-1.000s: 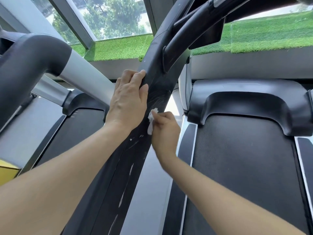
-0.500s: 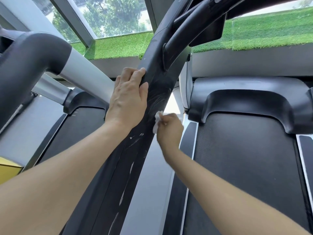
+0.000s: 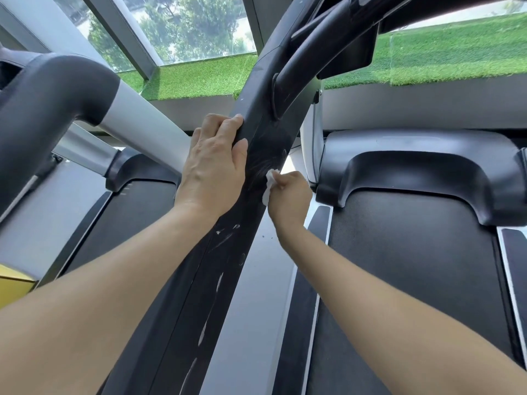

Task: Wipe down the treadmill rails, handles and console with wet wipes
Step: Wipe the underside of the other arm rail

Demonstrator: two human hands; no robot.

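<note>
The right hand [image 3: 289,199] hides most of the wet wipe [image 3: 268,187] (only a white edge shows). The treadmill rail [image 3: 199,295] runs off the bottom edge, the handle [image 3: 322,44] off the top. The left hand [image 3: 212,166] hides its fingertips behind the rail.

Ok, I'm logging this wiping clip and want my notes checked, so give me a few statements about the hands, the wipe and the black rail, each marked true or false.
1. The right hand holds a white wet wipe against the black rail. True.
2. The left hand hangs free of the rail. False: its fingers wrap the rail's left edge, just above the wipe.
3. White streaks show on the rail below the hands. True.
4. The wipe lies on the treadmill belt. False: it is in the right hand, at the rail.
5. Green turf lies beyond the rail by the window. True.
</note>
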